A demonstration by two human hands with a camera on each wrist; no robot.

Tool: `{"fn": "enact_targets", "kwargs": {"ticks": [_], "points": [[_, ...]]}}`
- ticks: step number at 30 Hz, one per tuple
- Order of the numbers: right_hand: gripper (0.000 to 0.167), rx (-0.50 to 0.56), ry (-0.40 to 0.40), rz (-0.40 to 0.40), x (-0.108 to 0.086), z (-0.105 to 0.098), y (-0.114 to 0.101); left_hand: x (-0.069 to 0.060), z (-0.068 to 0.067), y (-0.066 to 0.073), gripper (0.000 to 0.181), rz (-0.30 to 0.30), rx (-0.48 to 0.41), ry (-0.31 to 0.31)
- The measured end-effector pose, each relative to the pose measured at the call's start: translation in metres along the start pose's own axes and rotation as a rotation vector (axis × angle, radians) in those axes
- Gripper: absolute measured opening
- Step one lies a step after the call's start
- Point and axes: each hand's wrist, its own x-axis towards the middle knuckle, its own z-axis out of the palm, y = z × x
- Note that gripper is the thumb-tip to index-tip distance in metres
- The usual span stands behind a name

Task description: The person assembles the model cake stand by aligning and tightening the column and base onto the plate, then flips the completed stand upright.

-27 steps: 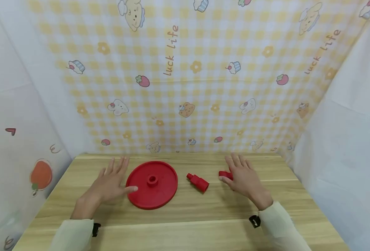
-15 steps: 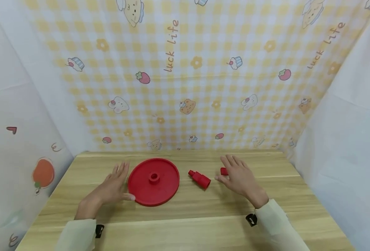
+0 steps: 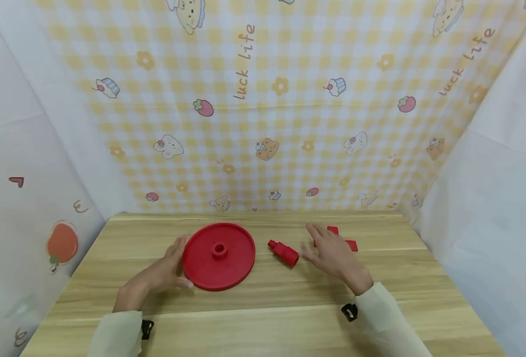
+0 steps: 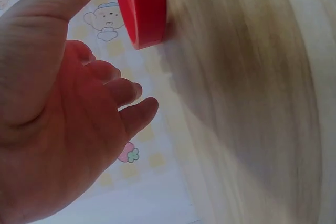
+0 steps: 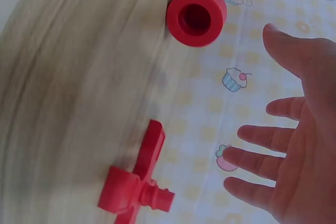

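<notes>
A round red disc (image 3: 240, 258) with a raised hollow hub lies on the table. The left hand (image 3: 162, 271) is at its left rim, thumb and fingers apart; in the left wrist view the disc (image 4: 149, 9) is beside the thumb of that hand (image 4: 68, 108). A red stepped cylinder (image 3: 284, 254) lies right of the disc; its hollow end (image 5: 215, 11) shows in the right wrist view. The right hand (image 3: 336, 255), fingers spread and holding nothing, hovers between the cylinder and a red piece with flat arms (image 3: 352, 245), which it partly covers. That piece (image 5: 118, 190) shows whole arms and a stub in the right wrist view.
The wooden table (image 3: 227, 332) ends at a yellow checked cloth (image 3: 263, 119) behind. White cloths hang at the left (image 3: 26, 129) and the right (image 3: 503, 168).
The right hand has moved left, uncovering more of the armed piece. The left hand's fingers have drawn in toward the disc's rim. The head view has tilted slightly.
</notes>
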Motion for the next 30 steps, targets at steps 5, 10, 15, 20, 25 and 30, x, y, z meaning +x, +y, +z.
{"fn": "enact_targets", "kwargs": {"ticks": [5, 10, 15, 20, 25, 30], "points": [[0.080, 0.050, -0.058, 0.021, -0.001, 0.008, -0.006, 0.002, 0.002, -0.003, 0.130, 0.024, -0.025, -0.012], [0.074, 0.133, -0.105, 0.045, 0.003, 0.013, -0.014, 0.009, 0.002, -0.007, 0.114, 0.113, -0.059, 0.003], [0.069, 0.158, -0.126, 0.036, 0.009, 0.019, -0.018, 0.010, 0.004, -0.008, 0.110, 0.102, -0.047, 0.017], [0.063, 0.129, -0.143, 0.024, 0.010, 0.025, -0.021, 0.007, 0.009, -0.008, 0.116, 0.023, 0.026, 0.024], [0.060, 0.093, -0.160, 0.024, 0.011, 0.029, -0.022, 0.008, 0.012, -0.009, 0.112, -0.002, 0.049, 0.039], [0.060, 0.074, -0.158, 0.041, 0.012, 0.030, -0.024, 0.008, 0.011, -0.007, 0.118, -0.029, 0.066, 0.007]]}}
